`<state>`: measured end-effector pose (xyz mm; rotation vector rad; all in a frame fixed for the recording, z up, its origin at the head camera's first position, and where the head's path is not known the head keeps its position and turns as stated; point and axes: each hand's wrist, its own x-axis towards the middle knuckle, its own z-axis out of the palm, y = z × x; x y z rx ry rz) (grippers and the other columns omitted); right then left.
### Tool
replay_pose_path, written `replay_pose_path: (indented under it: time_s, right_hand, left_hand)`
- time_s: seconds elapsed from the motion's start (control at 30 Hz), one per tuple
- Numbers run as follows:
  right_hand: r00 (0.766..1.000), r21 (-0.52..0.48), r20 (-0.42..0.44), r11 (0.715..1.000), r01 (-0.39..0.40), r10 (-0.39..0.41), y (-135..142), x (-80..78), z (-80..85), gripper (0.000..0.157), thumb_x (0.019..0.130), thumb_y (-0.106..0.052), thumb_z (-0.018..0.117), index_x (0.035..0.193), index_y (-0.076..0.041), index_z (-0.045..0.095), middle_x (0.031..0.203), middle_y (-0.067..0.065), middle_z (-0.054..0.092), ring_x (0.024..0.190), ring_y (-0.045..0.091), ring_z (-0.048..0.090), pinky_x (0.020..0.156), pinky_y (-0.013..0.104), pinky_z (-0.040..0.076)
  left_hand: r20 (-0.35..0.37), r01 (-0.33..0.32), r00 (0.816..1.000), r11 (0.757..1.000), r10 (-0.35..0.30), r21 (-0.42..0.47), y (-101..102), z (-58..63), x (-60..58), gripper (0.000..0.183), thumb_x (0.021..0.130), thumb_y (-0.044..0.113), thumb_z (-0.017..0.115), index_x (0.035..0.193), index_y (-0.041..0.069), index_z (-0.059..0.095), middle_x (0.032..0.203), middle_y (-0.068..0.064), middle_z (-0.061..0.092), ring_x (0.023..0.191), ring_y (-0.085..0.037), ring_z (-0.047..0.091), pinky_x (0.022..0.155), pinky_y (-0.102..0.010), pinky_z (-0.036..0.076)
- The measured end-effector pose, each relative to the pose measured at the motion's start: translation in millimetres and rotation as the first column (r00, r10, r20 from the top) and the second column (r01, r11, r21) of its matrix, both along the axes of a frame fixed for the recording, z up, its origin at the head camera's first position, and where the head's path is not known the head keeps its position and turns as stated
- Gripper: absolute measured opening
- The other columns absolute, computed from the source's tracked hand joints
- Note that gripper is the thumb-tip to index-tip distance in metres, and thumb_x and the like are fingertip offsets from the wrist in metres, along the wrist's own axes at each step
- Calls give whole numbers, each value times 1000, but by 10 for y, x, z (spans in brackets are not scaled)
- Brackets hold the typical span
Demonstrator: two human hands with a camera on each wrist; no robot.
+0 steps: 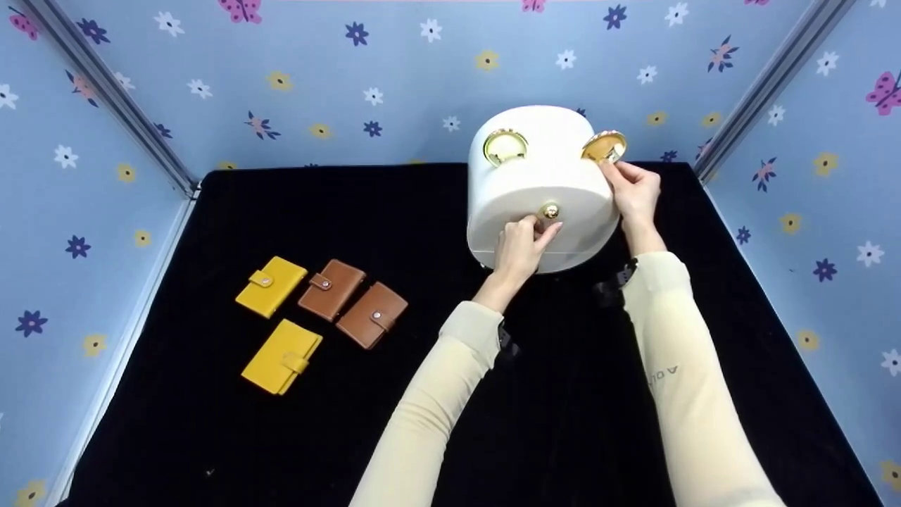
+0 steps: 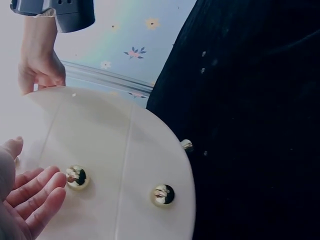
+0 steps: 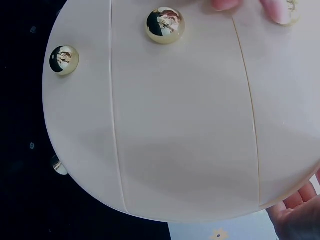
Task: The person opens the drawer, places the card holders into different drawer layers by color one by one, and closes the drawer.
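Note:
A white rounded box [image 1: 542, 151] with gold knobs and seams across its front stands at the back right. My left hand [image 1: 519, 246] is at its front, thumb and fingertips right below the uppermost gold knob [image 1: 550, 211]. In the left wrist view the fingers [image 2: 37, 195] are spread and fairly straight. A round gold piece [image 1: 604, 146] sticks up at the box's right side, and my right hand [image 1: 637, 197] pinches its lower edge. Its twin, a gold-rimmed disc [image 1: 505, 147], stands on the left. The box's edge partly hides my right fingers [image 3: 295, 200] in the right wrist view.
To the left on the black cloth [image 1: 394, 422] lie two yellow snap-strap card wallets [image 1: 272, 286] and two brown ones [image 1: 332, 289]. Blue flower-patterned walls [image 1: 394, 77] enclose the table at the back and sides. A gold foot [image 3: 59, 165] shows under the box.

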<state>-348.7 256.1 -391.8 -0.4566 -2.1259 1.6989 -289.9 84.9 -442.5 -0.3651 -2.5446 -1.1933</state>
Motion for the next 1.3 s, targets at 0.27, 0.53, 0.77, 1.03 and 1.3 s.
replay_pose_path:
  time_s: [0.27, 0.53, 0.77, 1.03, 1.3]
  right_hand:
    - [1000, -4, -5, 1000, -6, 6, -12, 6, 8, 30, 71, -28, 74, 94, -9, 71, 91, 3, 67, 73, 7, 58, 66, 18, 45]
    - [999, -24, -29, 1000, -14, 14, -16, 34, 20, 28, 70, -28, 75, 91, -9, 72, 85, 1, 67, 70, 7, 58, 64, 18, 45]
    - [1000, -8, 4, 1000, -4, 4, -5, 1, 0, 29, 71, -28, 74, 93, -9, 72, 84, -2, 66, 72, 7, 58, 65, 18, 45]
    - [1000, -19, -1, 1000, -2, 2, -11, 5, 4, 26, 70, -27, 75, 90, -10, 72, 79, -4, 66, 67, 7, 57, 62, 17, 44]
    - [1000, 2, -7, 1000, -6, 6, -1, 5, 8, 27, 71, -27, 74, 91, -10, 72, 82, -3, 67, 69, 7, 57, 63, 18, 44]
  left_hand:
    - [59, -51, 997, 997, 54, -63, -22, -135, 14, 37, 83, 46, 55, 68, 13, 61, 60, 6, 59, 54, -11, 56, 52, -24, 44]
    - [99, -80, 991, 992, 89, -97, -28, -230, 8, 47, 83, 49, 54, 50, 16, 44, 47, 6, 46, 45, -13, 48, 45, -28, 40]
    - [170, -72, 982, 994, 86, -87, 4, -296, -12, 51, 83, 50, 53, 48, 17, 36, 49, 3, 43, 49, -17, 49, 51, -32, 43]
    - [218, -55, 974, 997, 67, -60, 60, -299, -19, 49, 85, 46, 51, 50, 17, 34, 51, 4, 40, 48, -16, 46, 49, -29, 41]
    - [174, -65, 982, 996, 73, -55, 73, -299, -3, 50, 86, 40, 54, 47, 16, 34, 49, 2, 43, 44, -13, 44, 44, -27, 39]
